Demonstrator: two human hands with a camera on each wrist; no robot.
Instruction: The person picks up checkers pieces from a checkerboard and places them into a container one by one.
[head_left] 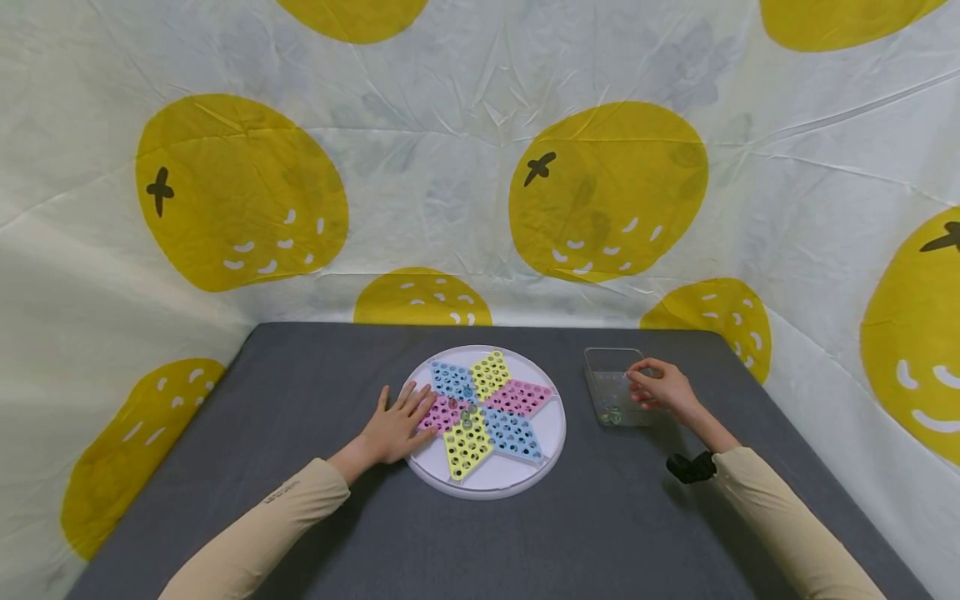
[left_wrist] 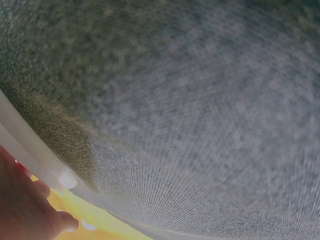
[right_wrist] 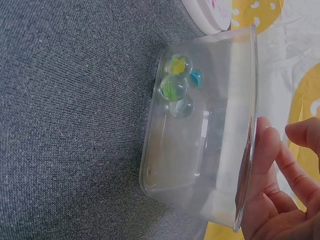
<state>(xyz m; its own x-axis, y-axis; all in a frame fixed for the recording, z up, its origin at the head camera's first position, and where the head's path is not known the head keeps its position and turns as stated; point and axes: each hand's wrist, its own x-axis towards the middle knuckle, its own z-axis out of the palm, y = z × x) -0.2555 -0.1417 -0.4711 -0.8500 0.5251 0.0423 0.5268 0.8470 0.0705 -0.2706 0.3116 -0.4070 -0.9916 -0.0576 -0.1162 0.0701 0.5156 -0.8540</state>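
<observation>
A white round Chinese checkers board [head_left: 547,450] bears a star of pink, blue and yellow sections, with several glass marbles [head_left: 468,408] around its middle. My left hand [head_left: 393,427] lies with fingers spread over the board's left edge, fingertips on the pink section. In the left wrist view only part of that hand [left_wrist: 25,210] shows, beside the board's white rim [left_wrist: 35,155]. My right hand [head_left: 663,389] is over the right side of a clear plastic box [head_left: 600,392]. In the right wrist view, its thumb [right_wrist: 305,135] stands apart from its bent fingers, nothing visible between them.
Several glass marbles [right_wrist: 175,87] lie at one end of the box, some with yellow, green or blue swirls. A dark grey cloth [head_left: 525,550] covers the table. Behind it hangs a white curtain [head_left: 427,192] printed with yellow fruit. A black object [head_left: 690,468] is at the right wrist.
</observation>
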